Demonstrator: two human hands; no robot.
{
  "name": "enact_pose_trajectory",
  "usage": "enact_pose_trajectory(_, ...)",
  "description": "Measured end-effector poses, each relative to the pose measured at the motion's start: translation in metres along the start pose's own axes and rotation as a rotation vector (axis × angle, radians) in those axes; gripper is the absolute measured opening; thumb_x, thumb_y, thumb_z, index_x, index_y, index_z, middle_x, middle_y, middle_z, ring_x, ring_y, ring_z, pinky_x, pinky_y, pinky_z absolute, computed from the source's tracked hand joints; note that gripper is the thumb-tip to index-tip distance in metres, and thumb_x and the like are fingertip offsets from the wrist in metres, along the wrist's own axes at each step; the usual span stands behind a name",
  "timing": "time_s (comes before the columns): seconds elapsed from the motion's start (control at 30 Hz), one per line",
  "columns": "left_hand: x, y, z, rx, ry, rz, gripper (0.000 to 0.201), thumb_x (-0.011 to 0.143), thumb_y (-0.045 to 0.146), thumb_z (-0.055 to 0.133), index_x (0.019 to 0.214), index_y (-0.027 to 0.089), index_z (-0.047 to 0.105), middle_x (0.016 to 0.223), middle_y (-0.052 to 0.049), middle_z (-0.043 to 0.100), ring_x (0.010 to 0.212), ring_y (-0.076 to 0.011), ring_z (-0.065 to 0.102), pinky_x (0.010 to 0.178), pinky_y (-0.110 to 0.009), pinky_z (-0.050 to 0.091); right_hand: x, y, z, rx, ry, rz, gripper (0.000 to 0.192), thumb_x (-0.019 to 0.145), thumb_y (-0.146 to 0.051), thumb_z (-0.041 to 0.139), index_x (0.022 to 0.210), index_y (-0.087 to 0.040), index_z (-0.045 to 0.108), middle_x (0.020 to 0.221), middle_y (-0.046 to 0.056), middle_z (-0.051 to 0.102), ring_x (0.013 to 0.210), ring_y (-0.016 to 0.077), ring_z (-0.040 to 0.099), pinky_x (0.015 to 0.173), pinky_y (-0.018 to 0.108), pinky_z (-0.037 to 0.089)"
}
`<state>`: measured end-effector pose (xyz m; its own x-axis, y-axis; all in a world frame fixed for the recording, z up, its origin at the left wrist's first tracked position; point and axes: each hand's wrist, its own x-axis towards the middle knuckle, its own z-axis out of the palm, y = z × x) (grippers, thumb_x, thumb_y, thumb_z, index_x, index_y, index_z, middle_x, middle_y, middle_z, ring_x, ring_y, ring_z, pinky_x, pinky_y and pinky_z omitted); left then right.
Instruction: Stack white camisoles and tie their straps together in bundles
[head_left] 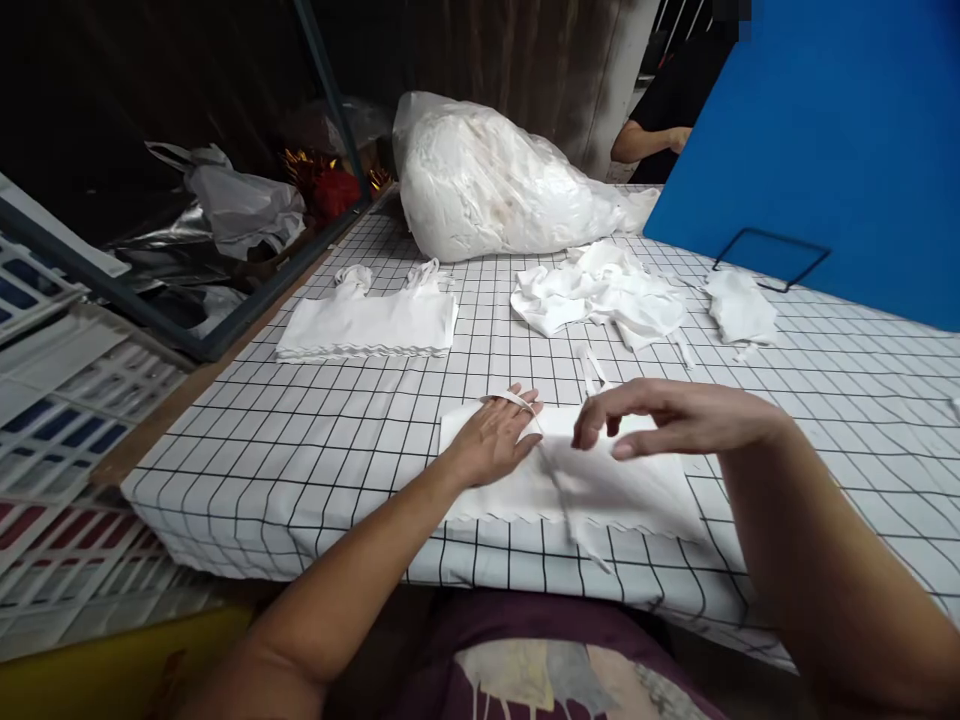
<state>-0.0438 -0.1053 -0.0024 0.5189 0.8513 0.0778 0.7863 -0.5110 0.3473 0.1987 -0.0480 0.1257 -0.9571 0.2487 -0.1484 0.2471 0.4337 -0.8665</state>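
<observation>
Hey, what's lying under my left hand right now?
The left hand lies flat on a white garment spread on the grid-patterned tablecloth. A thin strap loops over its fingertips. The cloth beneath the palm is covered.

I find nothing I can read here: no words, labels, brands or numbers. The cloth on my table carries only a black grid on white. The white garment near me, the folded stack at far left and the plastic bag beyond it show no tag or print I can make out. The blue board at far right is plain.
</observation>
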Motion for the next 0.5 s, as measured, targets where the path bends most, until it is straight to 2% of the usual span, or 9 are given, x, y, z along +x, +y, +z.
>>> enact_pose_trajectory(0.1,0.001,-0.002,0.003,-0.009,0.007,0.001,0.051,0.102,0.042,0.034,0.149,0.022,0.036,0.16,-0.007,0.03,0.151,-0.0279,0.017,0.12,-0.051,0.023,0.012,0.017,0.02,-0.104,0.309,0.26,0.041,0.09,-0.056,0.055,0.092,-0.017,0.068,0.086,0.005,0.068,0.076,0.017,0.06,0.066,0.029,0.043)
enact_pose_trajectory(0.17,0.002,-0.003,0.005,-0.023,0.021,0.004,0.051,0.1,0.037,0.038,0.149,0.023,0.035,0.16,-0.006,0.031,0.151,-0.0275,0.017,0.12,-0.051,0.024,0.033,0.028,0.034,-0.118,0.433,0.369,0.043,0.086,-0.059,0.059,0.086,-0.017,0.065,0.083,0.005,0.067,0.07,0.0158,0.057,0.061,0.028,0.039)
enact_pose_trajectory(0.23,0.003,-0.003,0.005,-0.039,0.027,0.01,0.051,0.098,0.031,0.041,0.148,0.023,0.036,0.159,-0.005,0.032,0.15,-0.0267,0.019,0.121,-0.049,0.024,0.055,0.037,0.046,-0.149,0.483,0.454,0.036,0.083,-0.054,0.065,0.083,-0.018,0.062,0.08,0.005,0.067,0.067,0.0153,0.055,0.059,0.028,0.037)
enact_pose_trajectory(0.33,0.004,-0.002,0.004,-0.032,0.04,0.022,0.052,0.096,0.025,0.042,0.147,0.017,0.04,0.158,-0.008,0.034,0.15,-0.0269,0.022,0.122,-0.046,0.024,0.077,0.045,0.056,-0.204,0.503,0.509,0.024,0.085,-0.037,0.062,0.07,-0.019,0.057,0.063,0.001,0.057,0.058,0.0135,0.048,0.057,0.029,0.033)
enact_pose_trajectory(0.43,0.003,-0.001,0.003,-0.004,0.034,0.017,0.053,0.095,0.026,0.042,0.147,0.015,0.038,0.158,-0.01,0.034,0.15,-0.0288,0.021,0.12,-0.049,0.026,0.077,0.052,0.055,-0.11,0.496,0.49,0.026,0.082,-0.031,0.062,0.062,-0.019,0.052,0.056,-0.002,0.049,0.054,0.0121,0.043,0.057,0.029,0.031)
enact_pose_trajectory(0.5,0.003,-0.001,0.001,0.004,0.009,0.011,0.053,0.097,0.032,0.042,0.149,0.019,0.037,0.159,-0.009,0.032,0.15,-0.0297,0.021,0.118,-0.051,0.028,0.066,0.055,0.051,0.077,0.46,0.415,0.023,0.081,-0.032,0.064,0.066,-0.018,0.054,0.062,-0.001,0.055,0.058,0.0124,0.048,0.058,0.028,0.035)
